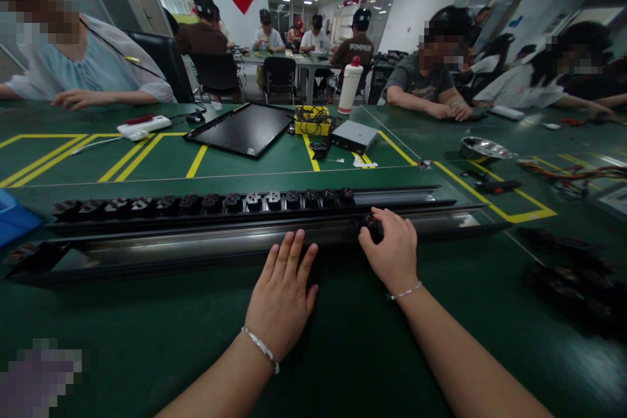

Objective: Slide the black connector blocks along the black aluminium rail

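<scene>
A long black channel with a shiny metal inside (196,243) lies across the green table. My left hand (280,297) rests flat at its near edge, fingers stretched and pointing away from me. Toward the channel's right part, my right hand (396,248) has thumb and fingers closed round a small black socket-like piece (372,227), partly hidden by the hand. A similar dark piece (23,253) sits at the channel's left end. Just behind lies a second channel (396,197) bearing a row of several black socket-like pieces (210,202).
Dark loose parts (582,281) lie in a blurred heap at the right. A blue bin (17,217) stands at the left edge. Farther back are a black flat panel (245,129), a grey box (355,136), a white bottle (350,88) and a metal bowl (484,148). People sit opposite.
</scene>
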A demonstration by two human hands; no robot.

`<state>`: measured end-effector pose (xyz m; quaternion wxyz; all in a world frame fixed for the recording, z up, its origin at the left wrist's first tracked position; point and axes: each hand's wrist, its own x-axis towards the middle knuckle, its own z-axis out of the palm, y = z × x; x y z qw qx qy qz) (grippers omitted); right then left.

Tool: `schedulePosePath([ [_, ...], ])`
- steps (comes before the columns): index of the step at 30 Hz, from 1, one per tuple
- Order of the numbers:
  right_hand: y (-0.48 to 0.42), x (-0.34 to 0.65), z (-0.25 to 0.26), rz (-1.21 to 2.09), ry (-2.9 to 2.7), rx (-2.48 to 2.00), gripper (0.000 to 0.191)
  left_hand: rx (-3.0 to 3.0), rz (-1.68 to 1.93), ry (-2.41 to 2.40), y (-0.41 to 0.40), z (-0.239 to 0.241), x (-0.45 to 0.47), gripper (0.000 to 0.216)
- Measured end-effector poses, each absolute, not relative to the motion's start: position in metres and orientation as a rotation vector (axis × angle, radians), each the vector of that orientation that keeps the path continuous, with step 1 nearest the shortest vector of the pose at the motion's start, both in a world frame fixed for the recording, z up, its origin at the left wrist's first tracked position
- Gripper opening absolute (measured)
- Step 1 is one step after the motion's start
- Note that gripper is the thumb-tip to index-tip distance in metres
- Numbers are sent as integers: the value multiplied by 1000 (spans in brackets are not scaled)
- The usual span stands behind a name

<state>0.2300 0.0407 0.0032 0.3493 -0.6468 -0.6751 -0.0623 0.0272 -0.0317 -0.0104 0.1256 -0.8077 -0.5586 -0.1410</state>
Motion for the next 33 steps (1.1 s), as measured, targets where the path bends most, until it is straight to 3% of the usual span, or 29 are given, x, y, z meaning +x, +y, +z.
schedulePosePath([
  [5, 40, 230, 4, -181, -1754, -1700, 38, -2361, -424, -1601, -31, -12, 26, 70],
  [33, 40, 231, 7, -181, -1762, -1708, 28, -2454, -435, -1694, -34, -8, 24, 57],
])
